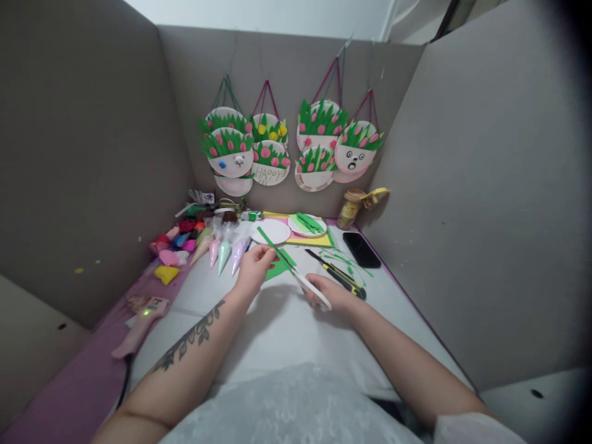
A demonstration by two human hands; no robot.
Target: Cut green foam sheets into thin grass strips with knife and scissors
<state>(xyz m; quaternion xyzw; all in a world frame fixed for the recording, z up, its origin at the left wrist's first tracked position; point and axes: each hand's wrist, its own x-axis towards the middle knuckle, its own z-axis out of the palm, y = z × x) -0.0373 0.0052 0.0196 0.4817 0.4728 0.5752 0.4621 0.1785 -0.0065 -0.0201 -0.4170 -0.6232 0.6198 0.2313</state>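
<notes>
My left hand point(257, 266) is closed in a pinch on a narrow green paper strip point(265, 235) that points up and away. My right hand point(326, 292) holds white-handled scissors point(311, 287), their blades reaching toward the strip beside my left fingers. Beneath the hands, a green paper sheet point(280, 265) lies on the white table covering. A yellow-and-black utility knife point(342, 279) rests just beyond my right hand. Thin green paper scraps point(354, 266) are scattered past it.
A white paper plate point(271, 232) and a second plate with green cut pieces point(308, 225) lie at the back. Several piping bags point(224, 256) stand left. A phone point(362, 250) lies right. A pink glue gun point(141, 327) sits at the left edge. Decorated plates point(231, 148) hang on the grey partition.
</notes>
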